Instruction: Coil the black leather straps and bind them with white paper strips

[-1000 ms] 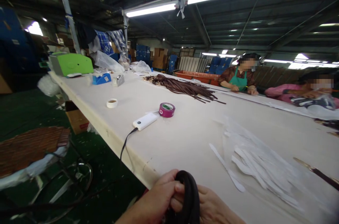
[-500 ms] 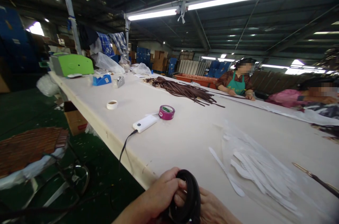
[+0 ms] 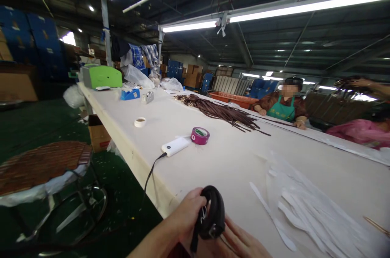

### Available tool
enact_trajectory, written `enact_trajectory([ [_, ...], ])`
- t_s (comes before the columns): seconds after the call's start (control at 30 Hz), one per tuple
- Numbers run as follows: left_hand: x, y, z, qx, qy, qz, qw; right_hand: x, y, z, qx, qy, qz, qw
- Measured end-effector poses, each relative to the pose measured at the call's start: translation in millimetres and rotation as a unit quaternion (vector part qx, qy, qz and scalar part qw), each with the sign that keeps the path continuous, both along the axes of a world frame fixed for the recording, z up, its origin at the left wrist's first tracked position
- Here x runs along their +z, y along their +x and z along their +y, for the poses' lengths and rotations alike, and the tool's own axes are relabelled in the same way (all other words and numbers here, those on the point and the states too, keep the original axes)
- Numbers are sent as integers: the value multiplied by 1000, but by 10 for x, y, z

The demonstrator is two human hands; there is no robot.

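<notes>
A black belt is coiled into a thick ring at the bottom middle of the head view, tilted up near the table's front edge. A small metal piece glints at its lower side, and a loose end hangs down on the left. My left hand is closed around the coil's left side, thumb on top. My right hand lies along the lower right of the coil with its fingers stretched out, touching or very close to it; its fingertips are partly hidden.
On the table are a white power bank with a black cable, purple tape, a white tape roll, white strips in plastic and a pile of brown straps. Across it sits a co-worker. A stool stands left.
The view has swung left. The coil has turned in my hands so its metal piece faces me more. My right hand's fingers have straightened.
</notes>
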State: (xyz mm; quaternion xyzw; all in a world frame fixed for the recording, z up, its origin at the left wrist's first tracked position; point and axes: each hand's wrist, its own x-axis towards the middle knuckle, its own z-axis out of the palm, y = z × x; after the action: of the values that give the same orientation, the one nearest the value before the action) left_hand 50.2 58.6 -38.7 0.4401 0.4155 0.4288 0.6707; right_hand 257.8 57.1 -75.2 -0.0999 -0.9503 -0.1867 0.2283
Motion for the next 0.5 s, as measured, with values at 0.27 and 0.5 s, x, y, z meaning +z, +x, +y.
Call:
enact_trajectory([
  [0.27,98,-186,53,-62,201,170,963,466,-16,-123,-189,-129,199,953],
  [0.5,56,-28,114,-142,257,224,929,539,-501,55,-321,-255,47,911],
])
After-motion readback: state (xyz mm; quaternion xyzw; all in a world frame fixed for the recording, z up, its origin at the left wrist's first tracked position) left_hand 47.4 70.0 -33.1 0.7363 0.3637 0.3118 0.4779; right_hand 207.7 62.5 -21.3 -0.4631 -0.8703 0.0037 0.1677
